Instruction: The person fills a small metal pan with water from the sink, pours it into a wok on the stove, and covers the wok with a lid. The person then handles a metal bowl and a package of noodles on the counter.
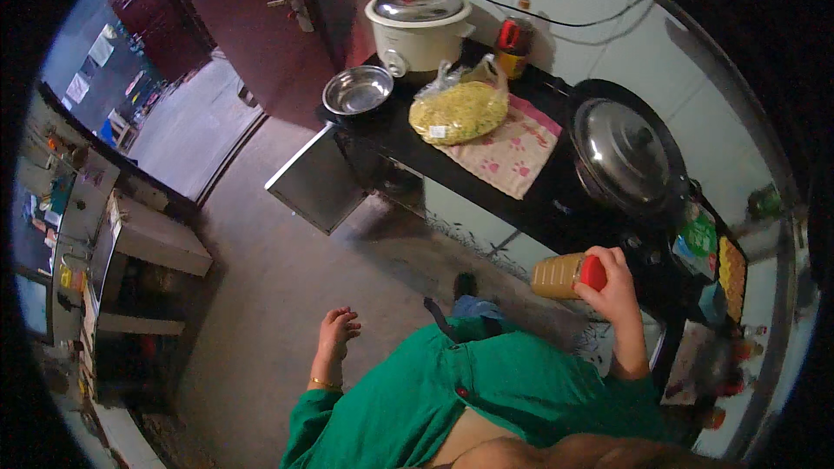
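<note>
My right hand (615, 285) grips a clear ribbed plastic jar (556, 276) by its red lid. The jar is tilted onto its side in the air, in front of the counter, and a tan substance fills it. Off to the left, my left hand (335, 330) hangs over the floor with its fingers loosely bent and apart, holding nothing. A bracelet circles that wrist. Closest to the jar is the black counter (543, 221), where a wok with a metal lid (624, 152) sits. Beyond it, a bag of yellow-green food (460, 111) lies partly on a pink-patterned cloth (512, 161).
A cream electric cooker (419, 26), a steel bowl (358, 89) and a red-labelled bottle (514, 39) stand at the counter's far end. Below them a cabinet door (320, 181) hangs open. A green packet (695, 239) lies right of the wok. A dark red door (252, 35) stands at the back.
</note>
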The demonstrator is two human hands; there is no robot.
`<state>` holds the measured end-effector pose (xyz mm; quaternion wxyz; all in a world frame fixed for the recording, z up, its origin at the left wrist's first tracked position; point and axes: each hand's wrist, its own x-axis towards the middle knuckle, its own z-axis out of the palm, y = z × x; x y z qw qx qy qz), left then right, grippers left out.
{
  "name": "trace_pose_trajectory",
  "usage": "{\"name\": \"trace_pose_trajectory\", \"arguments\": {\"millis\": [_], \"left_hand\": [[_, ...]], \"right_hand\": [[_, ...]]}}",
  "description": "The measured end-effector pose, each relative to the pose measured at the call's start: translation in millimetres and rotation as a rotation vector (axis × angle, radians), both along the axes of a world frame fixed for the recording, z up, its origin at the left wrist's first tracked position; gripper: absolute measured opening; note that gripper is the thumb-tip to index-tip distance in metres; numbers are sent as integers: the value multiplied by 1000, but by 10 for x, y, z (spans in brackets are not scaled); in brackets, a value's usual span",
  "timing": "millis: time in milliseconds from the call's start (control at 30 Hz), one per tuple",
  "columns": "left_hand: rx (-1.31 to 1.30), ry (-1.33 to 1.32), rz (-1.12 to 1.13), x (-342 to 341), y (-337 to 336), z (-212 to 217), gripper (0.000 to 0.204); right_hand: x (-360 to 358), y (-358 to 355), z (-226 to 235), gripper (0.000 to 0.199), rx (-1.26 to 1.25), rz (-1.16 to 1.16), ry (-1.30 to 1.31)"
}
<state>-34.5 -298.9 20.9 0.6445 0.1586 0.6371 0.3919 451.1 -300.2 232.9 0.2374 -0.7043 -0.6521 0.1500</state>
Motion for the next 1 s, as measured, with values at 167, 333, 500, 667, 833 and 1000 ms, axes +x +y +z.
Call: {"name": "trace_pose_trajectory", "arguments": {"millis": [167, 333, 500, 667, 833, 1000], "left_hand": [[51, -75, -9, 34, 737, 113, 29], [171, -178, -107, 185, 2188, 344, 33], [223, -188, -160, 446, 3882, 366, 42], [102, -186, 124, 603, 4925, -11, 33], [103, 0, 173, 440, 5124, -357, 23], [139, 124, 145, 101, 4709, -144, 25]], "right_hand": [[-411, 880, -130, 51, -31, 223, 45], [-775, 1779, -232, 53, -68, 393, 72], [-1053, 2559, -298, 53, -69, 495, 42], [-1229, 3070, -355, 55, -102, 513, 58], [-1464, 3248, -406, 52, -133, 507, 44], [-1869, 3281, -371, 50, -154, 544, 4]]}}
